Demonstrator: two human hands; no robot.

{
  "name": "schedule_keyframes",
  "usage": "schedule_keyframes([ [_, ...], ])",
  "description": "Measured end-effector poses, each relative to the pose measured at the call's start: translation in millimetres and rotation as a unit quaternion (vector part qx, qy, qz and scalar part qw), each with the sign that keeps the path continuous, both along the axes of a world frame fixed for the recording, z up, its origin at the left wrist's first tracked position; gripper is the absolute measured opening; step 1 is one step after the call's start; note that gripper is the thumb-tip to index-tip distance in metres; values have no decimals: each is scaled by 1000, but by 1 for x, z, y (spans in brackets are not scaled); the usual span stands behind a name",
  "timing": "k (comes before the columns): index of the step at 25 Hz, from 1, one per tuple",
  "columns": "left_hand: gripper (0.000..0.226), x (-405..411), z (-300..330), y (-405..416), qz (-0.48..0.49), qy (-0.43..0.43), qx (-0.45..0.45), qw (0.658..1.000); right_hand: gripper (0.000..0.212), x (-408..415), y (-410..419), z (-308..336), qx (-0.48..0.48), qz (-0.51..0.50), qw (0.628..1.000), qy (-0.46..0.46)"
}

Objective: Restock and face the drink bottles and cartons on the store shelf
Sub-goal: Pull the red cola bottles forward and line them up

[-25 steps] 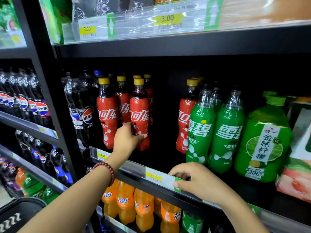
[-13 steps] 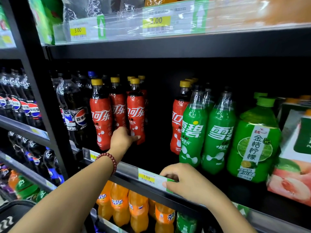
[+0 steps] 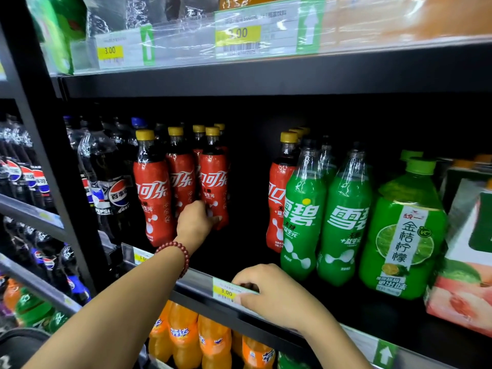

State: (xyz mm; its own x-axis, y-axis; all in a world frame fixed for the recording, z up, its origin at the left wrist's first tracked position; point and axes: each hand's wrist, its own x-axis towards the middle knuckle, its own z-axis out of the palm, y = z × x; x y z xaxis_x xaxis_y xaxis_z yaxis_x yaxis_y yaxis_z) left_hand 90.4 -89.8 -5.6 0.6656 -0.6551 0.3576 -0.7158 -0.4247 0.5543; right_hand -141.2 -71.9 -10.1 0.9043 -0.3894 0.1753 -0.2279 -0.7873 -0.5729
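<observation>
My left hand [image 3: 195, 223] grips the lower part of a red cola bottle [image 3: 213, 179] with a yellow cap, set back on the middle shelf among other red cola bottles [image 3: 153, 193]. A dark gap lies to its right, then another red cola bottle [image 3: 277, 198] and two green Sprite bottles [image 3: 303, 222]. My right hand [image 3: 274, 295] rests on the shelf's front rail [image 3: 197, 282], fingers curled over the price tag [image 3: 226, 291].
Pepsi bottles [image 3: 114, 193] stand left of the colas. A large green lime drink bottle [image 3: 402, 235] and a peach carton [image 3: 463, 283] stand at the right. Orange Fanta bottles [image 3: 186, 339] fill the shelf below. The upper shelf edge [image 3: 266, 78] hangs close overhead.
My left hand has pushed the gripped cola bottle deeper into the shelf. My view has shifted slightly. My right hand has stayed on the rail.
</observation>
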Motion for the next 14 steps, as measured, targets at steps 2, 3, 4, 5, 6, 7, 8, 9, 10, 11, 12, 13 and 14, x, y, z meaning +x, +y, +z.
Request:
schedule_keyframes([
  [2,28,2,-2,-4,3,-7,6,1000,12,1,-2,0,8,2,1000,-1],
  [3,27,1,-3,-4,6,-13,9,1000,12,1,-3,0,11,2,1000,-2],
  [4,27,-1,-3,-2,10,-21,7,1000,12,0,-3,-1,14,0,1000,-2],
  [5,28,-3,-2,1,19,-34,-5,999,12,0,-4,-2,18,-1,1000,-2],
  [6,31,-5,0,4,30,-53,-28,998,13,0,-4,-2,23,-2,1000,-4],
  [7,34,-8,3,7,36,-73,-61,995,14,0,-4,-2,29,-3,1000,-5],
  [8,36,-13,6,8,25,-87,-102,991,15,-1,-4,-1,37,-4,999,-5],
  [9,35,-19,10,10,-8,-85,-140,986,16,-1,-4,0,44,-5,999,-4],
  [10,34,-28,13,8,-63,-60,-172,981,17,-1,-4,0,49,-6,999,-6],
  [11,34,-38,16,6,-125,-15,-185,975,18,-1,-4,0,54,-7,999,-7],
  [12,39,-50,19,2,-182,38,-180,966,17,-1,-5,0,59,-7,998,-8],
  [13,47,-60,21,-3,-226,88,-167,956,18,-1,-5,0,66,-9,998,-9],
  [14,55,-68,23,-8,-256,132,-153,945,18,-1,-6,0,75,-12,997,-9],
])
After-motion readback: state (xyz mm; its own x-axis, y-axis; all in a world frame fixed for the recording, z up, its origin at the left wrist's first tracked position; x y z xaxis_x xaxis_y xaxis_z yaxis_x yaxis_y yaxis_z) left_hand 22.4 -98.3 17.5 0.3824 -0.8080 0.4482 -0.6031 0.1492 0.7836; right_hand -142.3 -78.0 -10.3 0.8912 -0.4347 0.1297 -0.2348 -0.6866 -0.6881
